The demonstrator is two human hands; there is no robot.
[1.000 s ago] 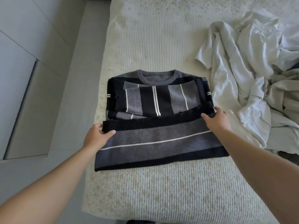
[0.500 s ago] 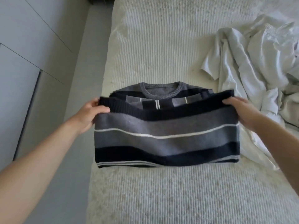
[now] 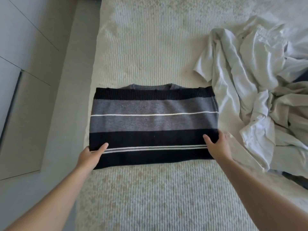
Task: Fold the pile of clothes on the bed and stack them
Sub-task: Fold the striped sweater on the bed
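Note:
A folded striped sweater (image 3: pixel 153 120), grey and black with thin white lines, lies flat on the bed (image 3: pixel 150 52) with its collar just showing at the far edge. My left hand (image 3: pixel 90 156) holds its near left corner, thumb on top and fingers hidden under the edge. At the near right corner my right hand (image 3: pixel 218 147) grips the sweater the same way; its fingers are blurred at the side edge. A crumpled pile of white and beige clothes (image 3: pixel 256 90) lies to the right.
The ribbed white bedcover stretches beyond and in front of the sweater. The bed's left edge (image 3: pixel 93 84) drops to a grey floor beside pale cabinet panels (image 3: pixel 25 47). A dark garment (image 3: pixel 298 180) peeks out under the pile at the right.
The sweater's bottom half has been folded up over the sleeves to the collar and laid flat. Both hands have moved from the far hem back to the near corners.

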